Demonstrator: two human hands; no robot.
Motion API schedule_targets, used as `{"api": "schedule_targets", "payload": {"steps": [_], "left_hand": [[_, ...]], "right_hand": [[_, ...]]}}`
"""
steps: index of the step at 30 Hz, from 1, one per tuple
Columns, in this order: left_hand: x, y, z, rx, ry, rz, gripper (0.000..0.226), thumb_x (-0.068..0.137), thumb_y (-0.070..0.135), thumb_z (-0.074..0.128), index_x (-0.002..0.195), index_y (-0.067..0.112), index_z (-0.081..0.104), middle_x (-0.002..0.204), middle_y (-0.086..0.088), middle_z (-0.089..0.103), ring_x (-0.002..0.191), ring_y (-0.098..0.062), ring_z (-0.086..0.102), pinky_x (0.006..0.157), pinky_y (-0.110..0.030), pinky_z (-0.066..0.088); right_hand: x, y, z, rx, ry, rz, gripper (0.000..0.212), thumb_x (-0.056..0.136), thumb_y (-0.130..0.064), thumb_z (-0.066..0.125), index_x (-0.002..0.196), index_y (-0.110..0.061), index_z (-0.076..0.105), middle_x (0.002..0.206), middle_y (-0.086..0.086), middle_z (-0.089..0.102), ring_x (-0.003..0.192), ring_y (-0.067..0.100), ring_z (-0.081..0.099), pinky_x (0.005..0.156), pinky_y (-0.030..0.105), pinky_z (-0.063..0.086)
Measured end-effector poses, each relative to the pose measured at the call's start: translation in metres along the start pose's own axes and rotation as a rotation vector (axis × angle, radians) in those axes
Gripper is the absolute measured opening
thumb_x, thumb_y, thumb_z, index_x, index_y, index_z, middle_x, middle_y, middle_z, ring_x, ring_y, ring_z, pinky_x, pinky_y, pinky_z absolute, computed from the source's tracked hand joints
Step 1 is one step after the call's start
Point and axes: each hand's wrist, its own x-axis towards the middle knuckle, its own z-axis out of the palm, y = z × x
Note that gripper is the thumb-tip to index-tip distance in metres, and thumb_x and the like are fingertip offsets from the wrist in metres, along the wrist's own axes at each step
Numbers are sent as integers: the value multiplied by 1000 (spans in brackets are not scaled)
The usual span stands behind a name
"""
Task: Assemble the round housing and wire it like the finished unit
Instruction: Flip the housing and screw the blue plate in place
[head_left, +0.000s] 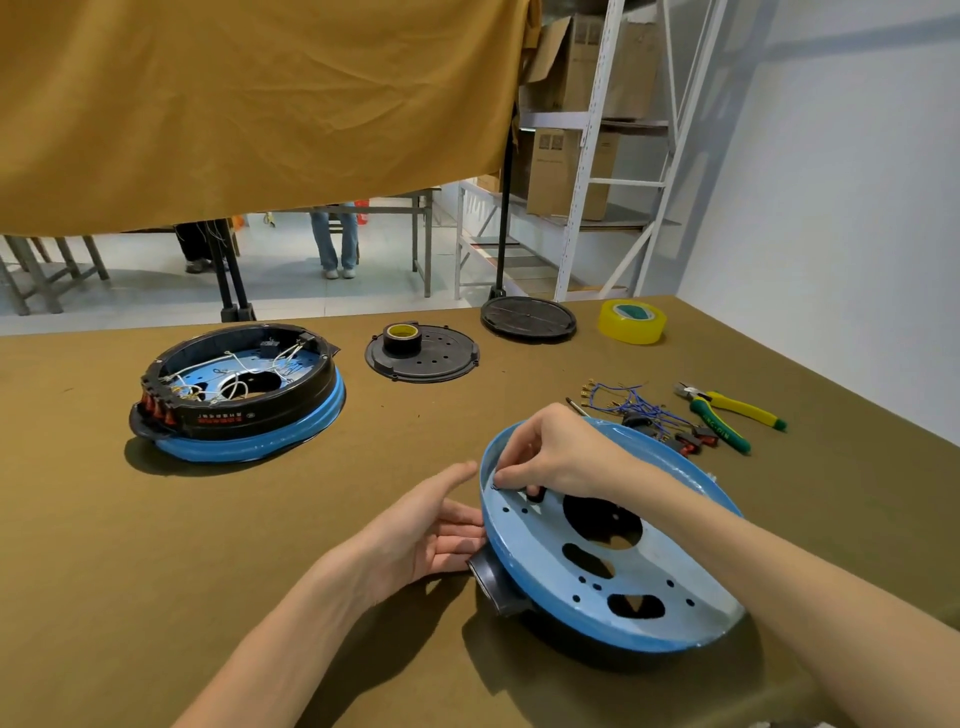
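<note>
A blue round housing pan with several holes stands tilted on the table at near right, its black handle pointing left. My left hand lies against its left outer rim with straight fingers, steadying it. My right hand reaches inside the upper rim and pinches a small black part against the pan floor. The finished unit, blue base with black ring, white wiring and red switches, sits at far left.
A black perforated disc carrying a tape roll and a black round cover lie at the back. A yellow tape roll, blue wires with terminals, red switches and yellow-green pliers lie at right.
</note>
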Motion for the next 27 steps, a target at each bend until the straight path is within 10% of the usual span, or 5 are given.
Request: {"api": "schedule_targets", "payload": {"steps": [6,17,23,27], "left_hand": [[2,9,14,62,23,41,56,82,55,74,105,5,68,75,-4,67,67,-14,59,67,-25,55],[10,17,-10,-60,262,124,38,87,38,70,107,6,66,91,-15,75,88,-25,71,52,-29,58],[20,15,-7,-146,336,167,61,87,44,73,130,4,56,120,-16,69,109,-28,67,79,-41,62],[23,14,-15,-158,372,193,69,85,49,74,133,3,53,124,-16,67,111,-28,66,70,-37,62]], "right_hand": [[-5,3,-4,54,38,-39,8,90,-14,77,88,-9,81,75,6,77,59,8,65,60,22,54],[-22,84,-64,-103,712,119,13,92,-15,68,85,-19,78,78,-8,73,72,4,64,64,25,48],[-19,125,-61,-230,504,380,19,101,-18,54,102,-16,73,90,5,75,78,19,69,75,39,58],[-22,126,-49,-260,376,395,18,99,-29,53,102,-20,68,82,1,73,78,22,71,78,45,60]]}}
